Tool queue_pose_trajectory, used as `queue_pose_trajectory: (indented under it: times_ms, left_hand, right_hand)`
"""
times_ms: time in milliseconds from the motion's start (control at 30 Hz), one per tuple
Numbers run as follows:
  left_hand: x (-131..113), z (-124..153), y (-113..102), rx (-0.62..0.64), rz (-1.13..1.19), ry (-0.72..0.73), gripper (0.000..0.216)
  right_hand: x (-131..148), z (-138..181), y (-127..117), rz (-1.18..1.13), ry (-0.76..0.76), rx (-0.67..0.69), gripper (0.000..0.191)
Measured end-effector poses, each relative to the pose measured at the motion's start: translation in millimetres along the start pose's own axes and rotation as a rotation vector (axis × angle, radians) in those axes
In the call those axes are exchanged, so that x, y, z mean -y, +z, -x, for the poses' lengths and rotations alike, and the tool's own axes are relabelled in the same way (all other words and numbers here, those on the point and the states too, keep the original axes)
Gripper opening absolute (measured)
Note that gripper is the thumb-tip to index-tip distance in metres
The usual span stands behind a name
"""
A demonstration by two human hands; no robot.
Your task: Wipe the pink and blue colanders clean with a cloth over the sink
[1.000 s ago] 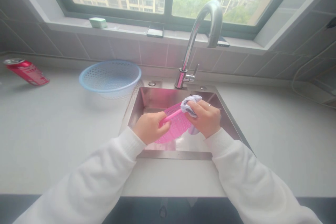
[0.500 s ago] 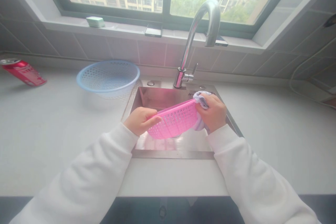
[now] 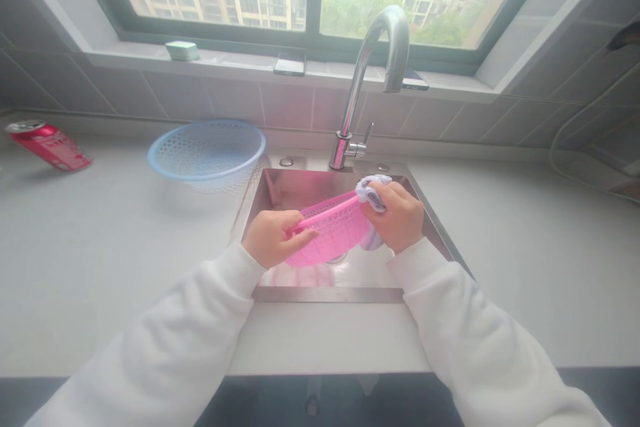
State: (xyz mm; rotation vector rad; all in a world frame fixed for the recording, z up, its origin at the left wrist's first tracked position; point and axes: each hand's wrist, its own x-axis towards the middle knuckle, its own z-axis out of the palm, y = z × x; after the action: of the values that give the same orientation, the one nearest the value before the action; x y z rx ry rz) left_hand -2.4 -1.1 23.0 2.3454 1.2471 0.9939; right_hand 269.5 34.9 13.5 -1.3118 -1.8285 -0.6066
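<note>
Over the steel sink [image 3: 425, 213] I hold a pink perforated plastic basket [image 3: 333, 233], tilted on its side. My left hand [image 3: 273, 237] grips its left rim, fingers wrapped round the edge. My right hand [image 3: 395, 217] is closed on a pale lilac cloth [image 3: 371, 190] pressed against the basket's right rim. Both white sleeves reach in from the bottom of the view.
A chrome tap [image 3: 370, 73] arches over the sink. A blue perforated basket [image 3: 207, 150] stands on the counter left of the sink. A red can [image 3: 47, 143] lies at the far left. A green soap bar [image 3: 181, 50] and a phone [image 3: 289, 65] rest on the window sill.
The pink basket has been turned in my hands, and the cloth in my right hand has moved along its right rim. The camera view shifted slightly.
</note>
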Motion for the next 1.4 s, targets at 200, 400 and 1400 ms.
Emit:
queue_pose_trajectory:
  times_ms: [200, 400, 1400]
  left_hand:
    - [17.9, -1.1, -12.5, 0.033, 0.277, 0.074, 0.058]
    - [17.1, -4.1, -0.6, 0.096, 0.251, -0.07, 0.035]
    - [-15.1, -1.6, 18.4, 0.043, 0.048, -0.229, 0.038]
  right_hand:
    - [-26.0, -0.8, 1.6, -0.175, 0.199, 0.018, 0.03]
    - [-11.8, 1.0, 2.4, 0.002, 0.082, -0.011, 0.026]
    - [13.1, 3.0, 7.1, 0.039, -0.177, 0.03, 0.019]
